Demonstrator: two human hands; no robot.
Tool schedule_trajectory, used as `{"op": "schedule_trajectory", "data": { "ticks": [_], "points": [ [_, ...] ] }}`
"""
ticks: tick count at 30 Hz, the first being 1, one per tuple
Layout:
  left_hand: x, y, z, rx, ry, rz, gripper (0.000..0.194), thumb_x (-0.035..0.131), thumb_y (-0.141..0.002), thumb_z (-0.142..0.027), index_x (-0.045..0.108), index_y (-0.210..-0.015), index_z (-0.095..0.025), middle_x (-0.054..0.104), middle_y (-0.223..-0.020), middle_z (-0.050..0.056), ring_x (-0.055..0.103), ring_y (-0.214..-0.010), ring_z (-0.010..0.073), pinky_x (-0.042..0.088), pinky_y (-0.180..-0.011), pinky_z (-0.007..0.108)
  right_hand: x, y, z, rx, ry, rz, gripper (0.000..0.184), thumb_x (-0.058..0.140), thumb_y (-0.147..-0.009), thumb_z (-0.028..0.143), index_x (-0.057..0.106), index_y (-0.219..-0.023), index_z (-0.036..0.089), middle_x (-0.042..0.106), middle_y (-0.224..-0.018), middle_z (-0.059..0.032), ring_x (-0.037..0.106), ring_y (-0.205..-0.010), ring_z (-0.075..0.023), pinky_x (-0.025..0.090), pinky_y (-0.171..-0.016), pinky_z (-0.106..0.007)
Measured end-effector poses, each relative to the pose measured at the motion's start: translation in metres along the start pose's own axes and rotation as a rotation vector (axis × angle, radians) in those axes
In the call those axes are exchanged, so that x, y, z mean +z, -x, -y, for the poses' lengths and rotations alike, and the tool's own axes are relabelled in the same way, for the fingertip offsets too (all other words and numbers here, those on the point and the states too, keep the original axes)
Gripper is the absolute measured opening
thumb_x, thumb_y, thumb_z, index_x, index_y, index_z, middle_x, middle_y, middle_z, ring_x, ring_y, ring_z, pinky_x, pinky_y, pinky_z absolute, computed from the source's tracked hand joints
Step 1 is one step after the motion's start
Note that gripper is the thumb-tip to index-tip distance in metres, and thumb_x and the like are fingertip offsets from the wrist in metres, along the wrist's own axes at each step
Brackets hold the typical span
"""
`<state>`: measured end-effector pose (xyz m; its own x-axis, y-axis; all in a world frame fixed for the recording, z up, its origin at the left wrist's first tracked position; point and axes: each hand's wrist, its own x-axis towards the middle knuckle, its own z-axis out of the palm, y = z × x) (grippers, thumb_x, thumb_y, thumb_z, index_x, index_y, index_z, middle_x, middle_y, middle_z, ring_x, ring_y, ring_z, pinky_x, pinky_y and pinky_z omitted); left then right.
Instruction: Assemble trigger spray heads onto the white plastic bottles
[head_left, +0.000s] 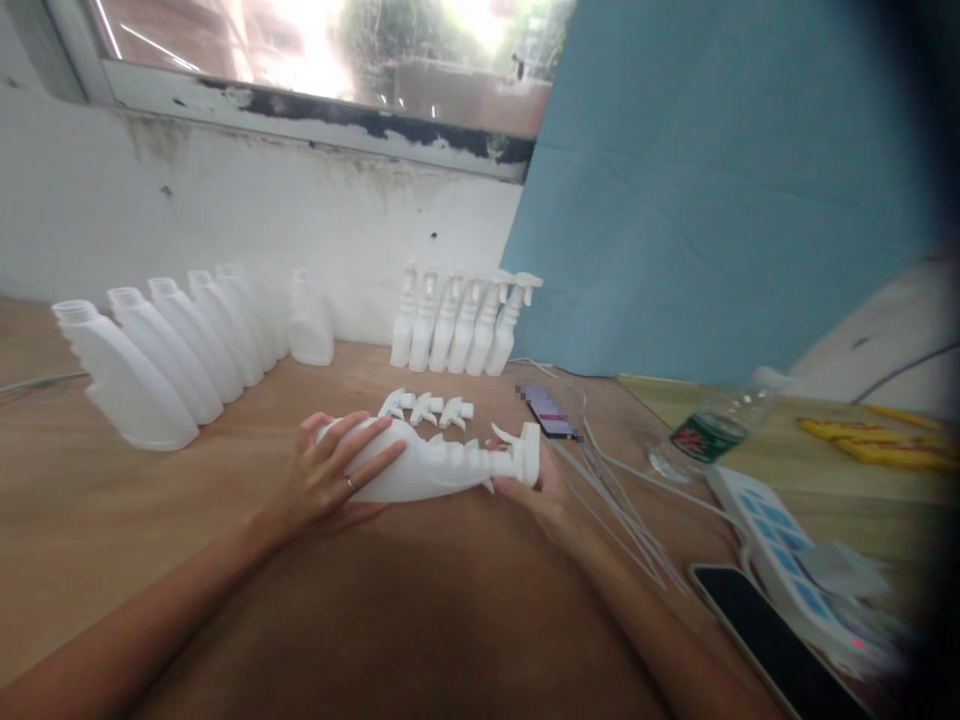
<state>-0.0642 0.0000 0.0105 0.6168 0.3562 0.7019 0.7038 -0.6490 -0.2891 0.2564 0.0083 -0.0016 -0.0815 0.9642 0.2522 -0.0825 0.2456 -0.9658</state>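
A white spray bottle [442, 468] lies on its side above the table, its base to the left and its neck to the right. My left hand [341, 465] is wrapped round the body near the base, with a ring on one finger. At the neck, my right hand [536, 490] grips the white trigger sprayer head [529, 455], which sits on the bottle's mouth; some of its fingers are hidden behind. Just beyond the bottle lie three loose trigger sprayer heads [426, 408]. Whether the head is screwed tight I cannot tell.
Several open-topped white bottles [142, 375] stand in a row at left, another bottle [310, 320] by the wall. Several bottles with sprayers [457, 325] stand at the back. To the right are phones [551, 410], cables [615, 510], a water bottle [712, 435] and a power strip [780, 550].
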Motion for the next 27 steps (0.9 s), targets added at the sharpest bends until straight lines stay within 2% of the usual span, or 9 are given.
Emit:
{"op": "schedule_trajectory", "data": {
  "ticks": [2,6,10,11,15,18,20,22,27],
  "points": [
    [0.000,0.000,0.000,-0.007,0.023,0.005,0.070,0.060,-0.083,-0.052,0.038,-0.143,-0.026,0.048,-0.141,0.014,0.045,-0.125,0.0347,0.028,-0.099,0.051,-0.001,0.001,0.000,0.011,0.012,-0.020,0.057,0.087,-0.057,0.022,0.060,-0.106,0.024,0.072,-0.103,-0.0040,0.067,-0.089,-0.0236,0.052,-0.076,-0.032],
    [0.001,0.000,-0.001,0.001,0.041,0.009,0.069,0.060,-0.083,-0.050,0.038,-0.144,-0.026,0.049,-0.140,0.015,0.046,-0.124,0.0350,0.028,-0.098,0.051,-0.001,0.003,0.000,-0.015,0.085,-0.038,0.048,0.085,-0.059,0.022,0.060,-0.099,0.023,0.071,-0.099,-0.0029,0.067,-0.086,-0.0217,0.051,-0.076,-0.031],
    [0.001,0.001,-0.002,-0.013,0.065,0.006,0.069,0.060,-0.083,-0.051,0.038,-0.143,-0.026,0.048,-0.140,0.014,0.045,-0.125,0.0350,0.029,-0.098,0.050,0.003,0.004,0.000,-0.005,0.094,0.005,0.035,0.073,-0.076,0.035,0.055,-0.103,0.022,0.068,-0.070,0.0014,0.062,-0.056,-0.0158,0.049,-0.057,-0.027],
    [0.001,0.001,-0.002,-0.016,0.067,0.004,0.069,0.060,-0.083,-0.051,0.039,-0.143,-0.026,0.048,-0.141,0.014,0.045,-0.125,0.0350,0.029,-0.098,0.050,0.004,0.004,0.001,-0.012,0.091,0.006,0.036,0.072,-0.077,0.036,0.054,-0.106,0.022,0.067,-0.068,0.0022,0.061,-0.055,-0.0155,0.048,-0.057,-0.027],
    [0.000,0.001,-0.002,-0.015,0.069,0.010,0.068,0.062,-0.082,-0.048,0.040,-0.142,-0.025,0.049,-0.140,0.015,0.045,-0.125,0.0351,0.029,-0.098,0.050,0.008,0.005,0.004,-0.064,0.087,-0.020,0.060,0.084,-0.063,0.028,0.048,-0.111,0.026,0.069,-0.089,0.0002,0.064,-0.073,-0.0172,0.050,-0.067,-0.027],
    [0.001,0.000,-0.002,-0.018,0.097,-0.004,0.069,0.063,-0.081,-0.049,0.042,-0.142,-0.024,0.048,-0.140,0.016,0.045,-0.124,0.0350,0.028,-0.099,0.050,0.009,0.006,0.004,-0.063,0.100,-0.039,0.047,0.077,-0.073,0.034,0.047,-0.109,0.026,0.067,-0.076,0.0029,0.059,-0.058,-0.0144,0.047,-0.058,-0.025],
    [0.001,0.000,-0.003,-0.024,0.104,-0.012,0.068,0.064,-0.081,-0.049,0.043,-0.141,-0.024,0.049,-0.139,0.016,0.045,-0.124,0.0350,0.028,-0.099,0.050,0.008,0.007,0.004,-0.078,0.122,-0.033,0.044,0.073,-0.077,0.036,0.046,-0.110,0.025,0.068,-0.085,0.0002,0.062,-0.068,-0.0164,0.049,-0.064,-0.027],
    [0.001,0.000,-0.003,-0.023,0.104,-0.002,0.067,0.064,-0.081,-0.048,0.044,-0.140,-0.023,0.050,-0.138,0.016,0.046,-0.124,0.0351,0.029,-0.099,0.051,0.006,0.007,0.005,-0.098,0.136,-0.010,0.047,0.075,-0.074,0.034,0.046,-0.110,0.025,0.067,-0.099,-0.0029,0.063,-0.085,-0.0194,0.049,-0.074,-0.030],
    [-0.001,0.000,-0.003,-0.010,0.097,0.027,0.066,0.064,-0.081,-0.048,0.045,-0.139,-0.023,0.050,-0.139,0.016,0.046,-0.124,0.0347,0.029,-0.098,0.050,0.006,0.004,0.009,-0.206,0.167,0.068,0.035,0.078,-0.070,0.032,0.049,-0.086,0.023,0.065,-0.098,-0.0036,0.061,-0.096,-0.0221,0.047,-0.086,-0.035]
  ]
}}
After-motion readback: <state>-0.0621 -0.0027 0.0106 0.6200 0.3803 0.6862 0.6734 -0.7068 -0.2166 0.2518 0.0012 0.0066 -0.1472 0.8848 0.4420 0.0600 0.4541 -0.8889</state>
